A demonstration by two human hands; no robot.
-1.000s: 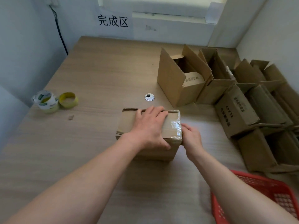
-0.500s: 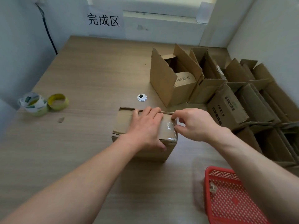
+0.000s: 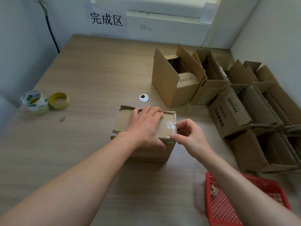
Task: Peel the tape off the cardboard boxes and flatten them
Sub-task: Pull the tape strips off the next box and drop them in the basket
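Red basket (image 3: pixel 228 211) nearest; beyond it the taped cardboard box (image 3: pixel 123 121) sits under my left hand (image 3: pixel 145 126), palm flat, fingers straight, pinning the top. My right hand (image 3: pixel 190 134) has dropped from the far corner to the box's right edge, thumb and forefinger pinching the clear tape (image 3: pixel 170 126) end. Tape mostly stuck, so peel's just starting; opened boxes (image 3: pixel 175 82) wait behind.

Box (image 3: pixel 122 123) matt brown corrugated cardboard, edges rough; tape (image 3: pixel 169 126) on it clear, glossy, wrinkled plastic. Table (image 3: pixel 81 152) pale wood-grain, smooth matt. Basket (image 3: pixel 219 212) red perforated plastic.
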